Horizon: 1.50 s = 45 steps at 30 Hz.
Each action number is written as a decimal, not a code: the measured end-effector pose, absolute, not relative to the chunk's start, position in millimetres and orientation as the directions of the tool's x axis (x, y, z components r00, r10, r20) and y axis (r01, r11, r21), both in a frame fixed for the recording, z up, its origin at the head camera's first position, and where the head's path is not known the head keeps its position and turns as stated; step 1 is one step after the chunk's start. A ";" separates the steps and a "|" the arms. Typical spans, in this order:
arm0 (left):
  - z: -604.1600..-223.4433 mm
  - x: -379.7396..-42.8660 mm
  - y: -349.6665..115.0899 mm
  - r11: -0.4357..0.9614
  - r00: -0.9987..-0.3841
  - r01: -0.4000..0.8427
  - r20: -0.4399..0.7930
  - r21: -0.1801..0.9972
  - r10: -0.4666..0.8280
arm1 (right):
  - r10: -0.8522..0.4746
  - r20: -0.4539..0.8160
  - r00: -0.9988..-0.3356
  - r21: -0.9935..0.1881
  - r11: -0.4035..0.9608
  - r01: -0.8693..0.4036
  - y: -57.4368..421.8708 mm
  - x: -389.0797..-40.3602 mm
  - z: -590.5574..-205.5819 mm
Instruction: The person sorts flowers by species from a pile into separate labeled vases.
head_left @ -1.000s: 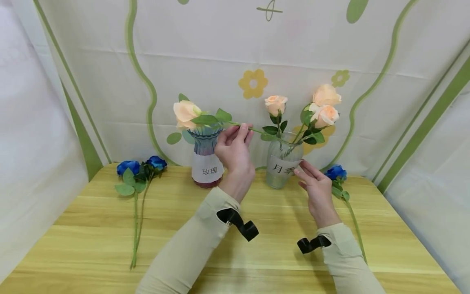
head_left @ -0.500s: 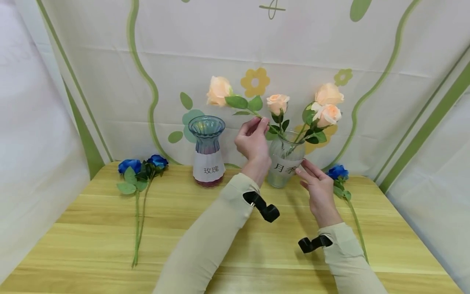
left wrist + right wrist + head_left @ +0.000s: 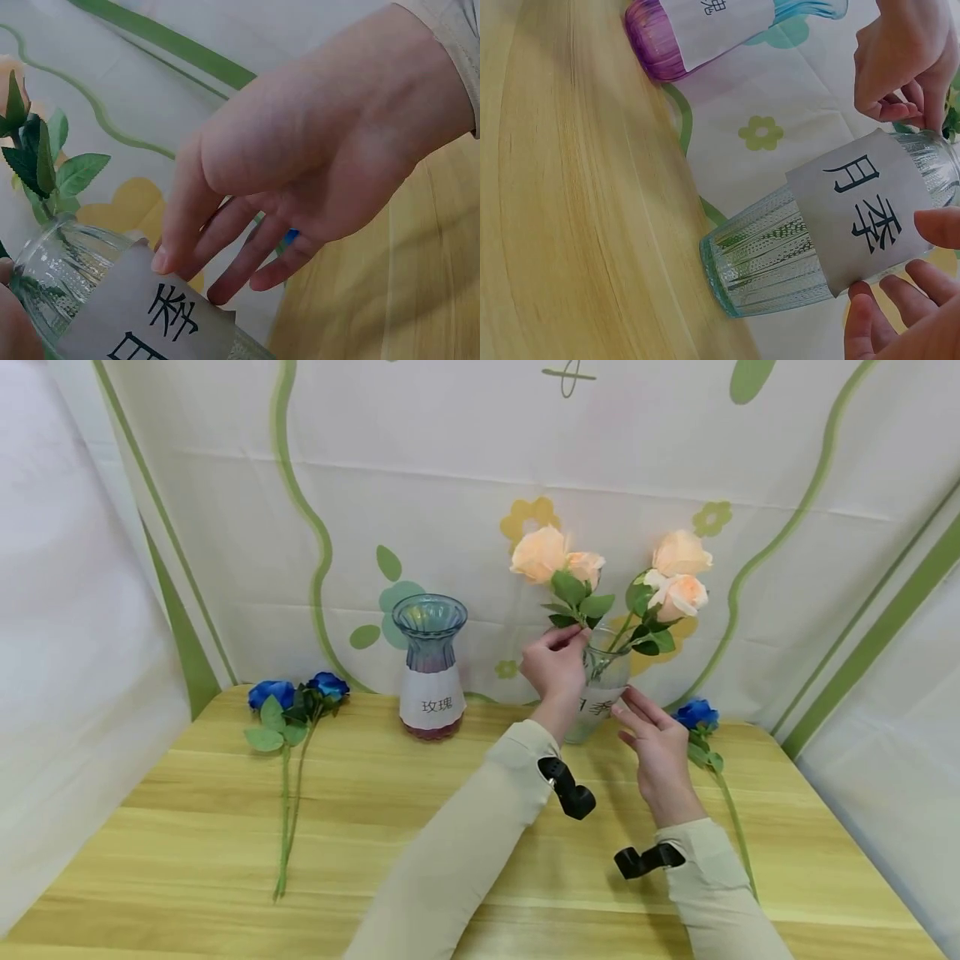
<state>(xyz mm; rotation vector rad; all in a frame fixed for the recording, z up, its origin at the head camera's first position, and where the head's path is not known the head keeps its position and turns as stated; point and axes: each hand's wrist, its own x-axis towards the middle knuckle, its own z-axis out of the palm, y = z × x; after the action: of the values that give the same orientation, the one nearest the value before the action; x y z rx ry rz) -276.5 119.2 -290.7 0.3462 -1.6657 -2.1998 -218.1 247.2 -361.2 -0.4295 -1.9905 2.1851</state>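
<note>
My left hand (image 3: 557, 668) pinches the green stem of a peach rose (image 3: 538, 556) just above the mouth of a clear ribbed glass vase (image 3: 611, 670). The bloom overlaps a smaller peach rose (image 3: 587, 566) that stands in this vase. Two more peach roses (image 3: 680, 597) lean out of it to the right. With thumb and fingertips, my right hand (image 3: 663, 756) holds the vase's right side at the edge of its white paper label (image 3: 862, 202). In the left wrist view, the right thumb rests on the label (image 3: 169, 315).
A blue-and-purple glass vase (image 3: 431, 647) with a white label stands to the left. Two blue roses (image 3: 273, 695) lie at the table's left, another blue rose (image 3: 696, 714) at the right beside my right forearm. A patterned cloth (image 3: 480, 468) hangs behind the wooden table (image 3: 187, 827).
My left hand has moved right with the peach rose, from over the purple-blue vase to the clear vase; the rose has swung more upright. The right hand has stayed on the vase.
</note>
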 end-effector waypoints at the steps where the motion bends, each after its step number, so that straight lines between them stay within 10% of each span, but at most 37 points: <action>1: -291.2 -275.7 120.4 -0.235 -0.908 0.127 0.018 0.964 -0.418 | 0.303 -0.108 -0.947 -0.991 -0.110 0.078 247.4 -217.9 -361.3; 28: -296.6 -252.3 123.7 -0.437 -0.918 0.049 -0.132 0.898 -0.374 | 0.291 -0.101 -0.951 -0.993 -0.094 0.077 244.2 -218.9 -362.9; 37: -324.6 -222.1 72.8 -0.159 -0.964 0.033 -0.011 0.987 -0.266 | 0.297 -0.115 -0.948 -0.991 -0.103 0.088 248.1 -216.0 -364.3; 45: -326.3 -211.7 -9.7 0.117 -0.872 0.198 0.229 0.973 -0.433 | 0.280 -0.107 -0.954 -0.992 -0.095 0.083 249.5 -216.6 -362.6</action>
<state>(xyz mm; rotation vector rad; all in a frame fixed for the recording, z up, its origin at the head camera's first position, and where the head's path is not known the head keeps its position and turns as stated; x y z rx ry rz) -211.7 -9.7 -326.3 0.2280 -1.9386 -1.8044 -216.6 249.5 -362.6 -0.4085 -2.0164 2.1919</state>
